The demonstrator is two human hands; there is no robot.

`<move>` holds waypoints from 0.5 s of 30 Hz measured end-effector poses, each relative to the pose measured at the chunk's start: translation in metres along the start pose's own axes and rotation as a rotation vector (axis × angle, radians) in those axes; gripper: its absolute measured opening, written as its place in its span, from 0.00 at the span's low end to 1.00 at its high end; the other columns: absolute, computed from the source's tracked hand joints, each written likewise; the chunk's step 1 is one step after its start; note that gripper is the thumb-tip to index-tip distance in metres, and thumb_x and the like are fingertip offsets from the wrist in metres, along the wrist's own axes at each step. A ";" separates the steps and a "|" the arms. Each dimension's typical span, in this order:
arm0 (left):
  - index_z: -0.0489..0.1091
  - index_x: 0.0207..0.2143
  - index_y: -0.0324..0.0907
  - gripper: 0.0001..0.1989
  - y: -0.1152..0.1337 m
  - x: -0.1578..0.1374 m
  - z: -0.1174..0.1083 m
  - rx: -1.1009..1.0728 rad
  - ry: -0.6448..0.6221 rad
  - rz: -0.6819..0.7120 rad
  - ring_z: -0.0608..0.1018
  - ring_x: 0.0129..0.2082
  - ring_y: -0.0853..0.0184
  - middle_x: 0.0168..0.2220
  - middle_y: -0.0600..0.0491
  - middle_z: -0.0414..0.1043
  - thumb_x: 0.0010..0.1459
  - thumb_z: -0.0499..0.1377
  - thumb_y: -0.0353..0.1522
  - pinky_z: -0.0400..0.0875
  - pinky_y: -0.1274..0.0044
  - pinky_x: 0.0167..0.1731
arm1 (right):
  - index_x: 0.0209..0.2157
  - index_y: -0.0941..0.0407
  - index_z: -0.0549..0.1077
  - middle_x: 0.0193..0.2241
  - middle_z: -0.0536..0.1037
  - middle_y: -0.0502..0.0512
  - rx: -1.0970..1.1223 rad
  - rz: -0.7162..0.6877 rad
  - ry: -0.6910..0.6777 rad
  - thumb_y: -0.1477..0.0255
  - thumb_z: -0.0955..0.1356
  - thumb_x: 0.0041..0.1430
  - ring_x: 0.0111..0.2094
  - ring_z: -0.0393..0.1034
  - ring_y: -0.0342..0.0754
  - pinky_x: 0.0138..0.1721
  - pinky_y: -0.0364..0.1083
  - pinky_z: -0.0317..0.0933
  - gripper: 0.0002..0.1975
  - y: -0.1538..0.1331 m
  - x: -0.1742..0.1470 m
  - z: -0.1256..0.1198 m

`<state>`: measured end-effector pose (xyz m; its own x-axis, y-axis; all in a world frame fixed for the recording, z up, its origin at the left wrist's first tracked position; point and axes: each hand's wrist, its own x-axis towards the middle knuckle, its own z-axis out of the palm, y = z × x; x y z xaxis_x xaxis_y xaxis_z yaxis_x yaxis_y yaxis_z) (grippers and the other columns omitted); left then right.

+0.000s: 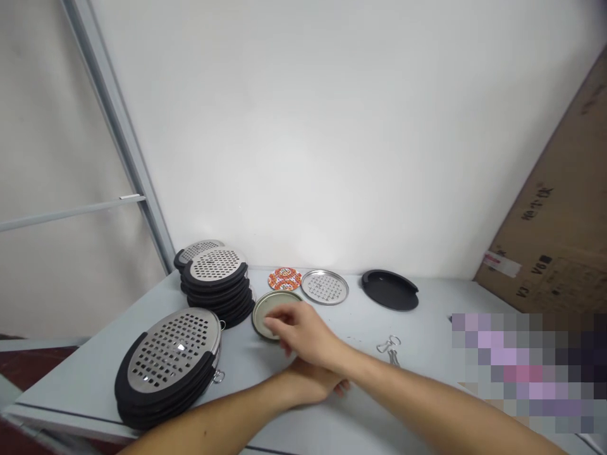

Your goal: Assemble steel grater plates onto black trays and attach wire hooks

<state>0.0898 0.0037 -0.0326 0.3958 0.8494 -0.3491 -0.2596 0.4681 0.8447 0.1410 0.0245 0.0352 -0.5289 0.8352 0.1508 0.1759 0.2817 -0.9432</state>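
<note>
My forearms cross near the front of the grey table. My right hand [300, 330] passes over my left and hovers by a shallow round tin lid with a greenish inside [262, 309], partly covering it. Its fingers are loosely bent and slightly apart, with no held object showing. My left hand [315, 382] lies low beneath the right wrist; only a few fingertips show at its far side, so anything in it is hidden. Behind the lid are an orange patterned disc [284, 279] and a round metal grater plate [325, 287]. A black round tray [390, 291] stands further right.
On the left stand a front stack of black-rimmed round graters [168, 360] and a taller stack behind [215, 284]. Small metal wire clips [389, 346] lie right of my hands. A cardboard box [550, 208] leans at right; a blurred patch covers the lower right.
</note>
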 end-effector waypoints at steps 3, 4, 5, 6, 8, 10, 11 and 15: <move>0.74 0.20 0.41 0.06 0.002 0.001 0.004 0.336 -0.065 0.211 0.70 0.25 0.66 0.19 0.56 0.69 0.48 0.61 0.25 0.68 0.74 0.37 | 0.29 0.58 0.75 0.22 0.73 0.49 -0.120 -0.059 0.214 0.65 0.66 0.58 0.23 0.64 0.41 0.24 0.39 0.57 0.12 0.006 -0.026 -0.045; 0.75 0.23 0.39 0.05 0.005 0.001 0.005 0.512 -0.063 0.332 0.71 0.25 0.67 0.22 0.55 0.71 0.50 0.59 0.26 0.67 0.74 0.36 | 0.28 0.58 0.75 0.21 0.72 0.49 -0.144 -0.043 0.272 0.64 0.65 0.58 0.21 0.62 0.41 0.22 0.39 0.55 0.13 0.011 -0.032 -0.057; 0.75 0.27 0.39 0.06 0.009 0.000 0.005 0.708 -0.042 0.465 0.71 0.27 0.66 0.24 0.54 0.72 0.52 0.58 0.27 0.67 0.74 0.36 | 0.27 0.58 0.74 0.20 0.71 0.49 -0.159 -0.031 0.322 0.63 0.65 0.59 0.20 0.60 0.41 0.21 0.39 0.54 0.14 0.017 -0.036 -0.069; 0.75 0.30 0.39 0.07 0.013 0.000 0.003 0.902 -0.001 0.593 0.72 0.30 0.66 0.28 0.53 0.74 0.54 0.56 0.27 0.66 0.73 0.37 | 0.26 0.58 0.73 0.20 0.70 0.48 -0.157 -0.021 0.370 0.62 0.65 0.59 0.19 0.59 0.40 0.20 0.39 0.53 0.15 0.025 -0.039 -0.078; 0.75 0.35 0.41 0.09 0.020 -0.001 -0.002 1.191 0.124 0.761 0.72 0.36 0.63 0.33 0.51 0.74 0.57 0.54 0.28 0.65 0.71 0.41 | 0.22 0.59 0.71 0.17 0.66 0.47 -0.139 0.009 0.418 0.61 0.64 0.59 0.18 0.57 0.39 0.20 0.39 0.52 0.18 0.041 -0.042 -0.092; 0.74 0.40 0.42 0.10 0.026 0.000 -0.011 1.370 0.255 0.819 0.71 0.42 0.60 0.38 0.49 0.72 0.57 0.55 0.28 0.65 0.68 0.46 | 0.24 0.59 0.72 0.17 0.66 0.47 -0.142 0.062 0.398 0.62 0.64 0.59 0.17 0.57 0.39 0.20 0.39 0.52 0.17 0.054 -0.044 -0.098; 0.73 0.42 0.42 0.12 0.029 0.000 -0.015 1.433 0.308 0.823 0.70 0.45 0.58 0.41 0.48 0.70 0.56 0.56 0.28 0.64 0.67 0.47 | 0.26 0.59 0.73 0.18 0.68 0.47 -0.159 0.093 0.359 0.63 0.64 0.59 0.17 0.57 0.39 0.20 0.39 0.52 0.15 0.059 -0.045 -0.099; 0.70 0.50 0.43 0.18 0.033 0.003 -0.028 1.568 0.403 0.759 0.67 0.50 0.56 0.48 0.46 0.66 0.56 0.57 0.29 0.64 0.66 0.49 | 0.32 0.60 0.76 0.19 0.71 0.49 -0.305 0.167 0.204 0.67 0.64 0.57 0.17 0.61 0.40 0.20 0.39 0.53 0.12 0.064 -0.052 -0.095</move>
<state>0.0581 0.0280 -0.0171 0.3192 0.8609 0.3961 0.8279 -0.4567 0.3254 0.2589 0.0439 -0.0052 -0.3020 0.9493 0.0871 0.5003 0.2356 -0.8332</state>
